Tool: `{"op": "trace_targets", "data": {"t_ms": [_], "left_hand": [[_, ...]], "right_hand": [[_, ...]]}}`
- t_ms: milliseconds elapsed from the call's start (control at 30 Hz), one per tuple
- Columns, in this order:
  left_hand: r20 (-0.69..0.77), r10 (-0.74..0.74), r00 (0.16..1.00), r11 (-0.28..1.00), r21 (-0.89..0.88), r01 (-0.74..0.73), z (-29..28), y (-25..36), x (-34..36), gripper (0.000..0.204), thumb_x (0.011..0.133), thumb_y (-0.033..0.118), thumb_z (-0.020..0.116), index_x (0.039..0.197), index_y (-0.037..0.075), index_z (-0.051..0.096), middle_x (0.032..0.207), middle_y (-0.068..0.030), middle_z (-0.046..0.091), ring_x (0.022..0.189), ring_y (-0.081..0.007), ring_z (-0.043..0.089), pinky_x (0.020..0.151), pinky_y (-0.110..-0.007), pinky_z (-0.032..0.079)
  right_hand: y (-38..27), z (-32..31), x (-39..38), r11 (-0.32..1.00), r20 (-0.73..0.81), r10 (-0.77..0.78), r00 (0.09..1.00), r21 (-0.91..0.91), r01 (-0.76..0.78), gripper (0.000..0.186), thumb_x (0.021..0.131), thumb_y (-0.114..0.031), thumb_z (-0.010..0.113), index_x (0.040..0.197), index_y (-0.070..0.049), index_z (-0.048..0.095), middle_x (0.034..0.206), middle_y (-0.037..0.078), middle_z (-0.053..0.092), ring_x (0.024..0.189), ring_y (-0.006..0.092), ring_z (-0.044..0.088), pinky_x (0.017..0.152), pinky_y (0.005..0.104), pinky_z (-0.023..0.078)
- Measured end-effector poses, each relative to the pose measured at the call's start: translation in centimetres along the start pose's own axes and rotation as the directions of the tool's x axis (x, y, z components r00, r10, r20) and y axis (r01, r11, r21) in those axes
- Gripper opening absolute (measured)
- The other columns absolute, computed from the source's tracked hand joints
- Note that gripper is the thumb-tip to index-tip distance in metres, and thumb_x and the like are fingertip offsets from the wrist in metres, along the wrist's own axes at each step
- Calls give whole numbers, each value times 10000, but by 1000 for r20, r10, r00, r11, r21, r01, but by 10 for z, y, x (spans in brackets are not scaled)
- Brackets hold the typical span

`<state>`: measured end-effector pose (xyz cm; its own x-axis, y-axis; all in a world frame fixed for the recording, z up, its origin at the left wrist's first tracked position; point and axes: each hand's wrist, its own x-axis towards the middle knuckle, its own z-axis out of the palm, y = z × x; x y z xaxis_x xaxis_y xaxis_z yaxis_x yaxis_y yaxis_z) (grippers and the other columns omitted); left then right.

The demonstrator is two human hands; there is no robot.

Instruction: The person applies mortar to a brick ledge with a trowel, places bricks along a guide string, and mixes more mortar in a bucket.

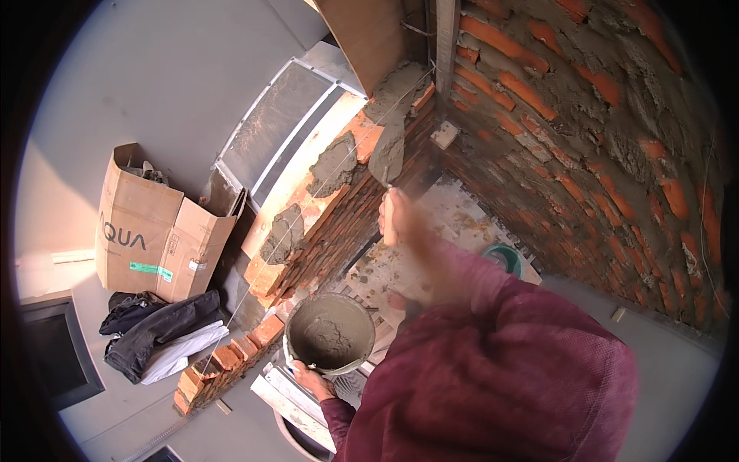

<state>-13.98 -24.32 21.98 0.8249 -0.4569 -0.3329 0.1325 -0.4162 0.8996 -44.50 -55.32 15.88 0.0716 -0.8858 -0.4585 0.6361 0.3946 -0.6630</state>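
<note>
My right hand (pixel 403 219) is closed round the wooden handle of a trowel (pixel 387 163), slightly blurred. The grey blade reaches over the inner edge of a low brick wall (pixel 368 145), beside wet mortar at its far end. Two more mortar heaps (pixel 332 165) lie on the wall top, nearer me. A string line (pixel 295 221) runs along the wall. Lower down, my left hand (pixel 312 379) grips the near rim of a round bucket (pixel 339 305) with grey mortar inside.
A tall brick wall (pixel 593 146) smeared with mortar rises on the right. At left stand an open cardboard box (pixel 154 231) and dark clothes (pixel 165 327). Splattered boards (pixel 392 266) and a green tub (pixel 504 257) are below. A short brick row (pixel 231 356) lies near left.
</note>
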Motion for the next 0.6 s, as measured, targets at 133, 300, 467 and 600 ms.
{"op": "trace_targets", "data": {"t_ms": [133, 300, 467, 600], "left_hand": [[-115, 73, 991, 946, 323, -32, -14, -14, 1, 520, 1002, 423, 432, 1090, -77, 545, 1010, -103, 581, 869, -193, 520, 807, -324, 431], [-106, 176, 979, 984, 45, -172, 19, 37, -25, 414, 1004, 346, 455, 931, -36, 599, 797, -15, 546, 726, -121, 456, 653, -304, 381], [-80, 268, 960, 962, 80, -262, 12, 71, -18, 452, 990, 371, 484, 881, -45, 624, 719, 20, 545, 653, -91, 439, 583, -300, 366], [-16, 305, 952, 942, 151, -299, -1, 85, -35, 509, 975, 425, 483, 948, -62, 629, 699, -42, 576, 650, -141, 492, 603, -328, 400]], "right_hand": [[30, -52, -52, 926, 154, 117, 981, -373, -52, 374, 957, -441, 449, 934, -68, 447, 689, 87, 510, 478, 204, 531, 430, 364, 441], [-50, -36, -129, 108, 734, 61, 676, -678, 727, 350, 893, -282, 572, 1057, 17, 494, 782, 228, 593, 672, 383, 616, 582, 438, 481], [-44, 35, -154, -230, 724, 554, 411, -341, 911, 248, 846, -137, 565, 1025, 6, 472, 848, 209, 584, 702, 375, 635, 586, 436, 515], [-21, 93, -186, -418, 751, 543, 375, -145, 897, 241, 837, -81, 526, 1033, 48, 472, 891, 189, 588, 696, 313, 655, 578, 387, 546]]}}
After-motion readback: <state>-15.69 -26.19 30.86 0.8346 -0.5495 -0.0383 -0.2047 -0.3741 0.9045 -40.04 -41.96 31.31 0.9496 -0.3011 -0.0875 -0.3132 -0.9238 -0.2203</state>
